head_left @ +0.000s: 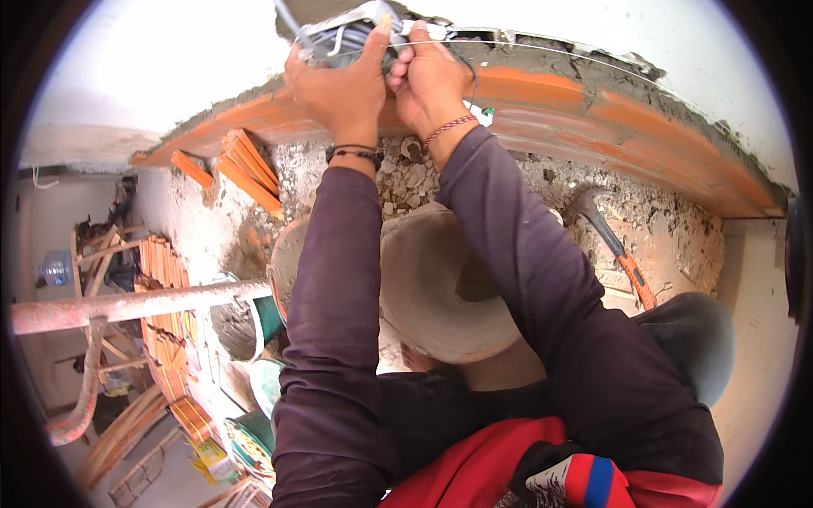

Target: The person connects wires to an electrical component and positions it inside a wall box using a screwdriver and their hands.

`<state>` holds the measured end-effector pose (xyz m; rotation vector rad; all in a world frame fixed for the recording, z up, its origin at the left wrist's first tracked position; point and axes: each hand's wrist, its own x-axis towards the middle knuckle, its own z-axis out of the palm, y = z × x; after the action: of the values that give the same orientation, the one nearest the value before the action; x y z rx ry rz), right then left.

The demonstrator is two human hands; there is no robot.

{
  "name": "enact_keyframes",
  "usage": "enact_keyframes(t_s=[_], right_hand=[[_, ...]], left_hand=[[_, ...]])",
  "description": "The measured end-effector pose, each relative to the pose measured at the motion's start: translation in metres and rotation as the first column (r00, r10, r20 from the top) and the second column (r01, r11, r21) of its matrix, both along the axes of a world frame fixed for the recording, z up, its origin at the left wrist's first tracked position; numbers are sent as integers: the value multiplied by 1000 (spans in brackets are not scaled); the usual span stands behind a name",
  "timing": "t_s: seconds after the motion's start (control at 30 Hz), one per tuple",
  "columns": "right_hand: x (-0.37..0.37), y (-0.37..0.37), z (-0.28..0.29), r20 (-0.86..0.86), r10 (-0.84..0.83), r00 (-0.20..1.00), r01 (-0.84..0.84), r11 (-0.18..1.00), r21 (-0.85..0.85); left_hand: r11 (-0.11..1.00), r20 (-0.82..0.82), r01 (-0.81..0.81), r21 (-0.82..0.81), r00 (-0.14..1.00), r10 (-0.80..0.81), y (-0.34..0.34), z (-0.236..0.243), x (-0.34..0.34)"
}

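Note:
At the top, a bundle of grey cables (pixel 343 41) sits in a pale box-like frame (pixel 370 12) at the mortared wall edge. My left hand (pixel 340 95) curls around the bundle, thumb pressed along its near side. Close beside it, my right hand (pixel 434 83) pinches with bent fingers; what lies between them is too hidden to name. A thin white string (pixel 542 48) stretches from near my hands to the right along the mortar. Below my right hand, a thin dark wire (pixel 474 80) hangs over the brick course (pixel 542 89).
A mortar-stained round tub (pixel 423 317) stands under my forearms. An orange-handled hammer (pixel 622 254) lies on the rubble-strewn ledge at right. Cut brick pieces (pixel 250 169) rest at left. Farther left are a scaffold pipe (pixel 161 303), a bucket of mortar (pixel 237 326) and stacked bricks (pixel 165 267).

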<state>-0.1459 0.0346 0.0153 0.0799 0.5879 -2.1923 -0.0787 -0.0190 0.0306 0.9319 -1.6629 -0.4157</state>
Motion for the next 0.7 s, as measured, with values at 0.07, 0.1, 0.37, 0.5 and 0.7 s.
enact_keyframes(t_s=[0.07, 0.1, 0.37, 0.5, 0.7], right_hand=[[2, -2, -1, 29, 8, 1000, -7, 1000, -18], [6, 1, 4, 40, -9, 999, 9, 1000, 7], [-9, -16, -11, 87, 23, 996, -31, 996, 87], [-11, -14, -9, 25, 7, 1000, -9, 997, 73], [-8, -16, -11, -84, -49, 995, 55, 996, 73]], left_hand=[[988, 75, -90, -127, 992, 100, 3, -2, 2], [973, 110, -128, -190, 982, 151, 4, -2, 2], [997, -3, -35, -63, 999, 34, 18, 12, 0], [978, 7, -126, -168, 992, 128, 15, 11, -1], [991, 15, -87, -104, 996, 89, 13, 8, -2]])
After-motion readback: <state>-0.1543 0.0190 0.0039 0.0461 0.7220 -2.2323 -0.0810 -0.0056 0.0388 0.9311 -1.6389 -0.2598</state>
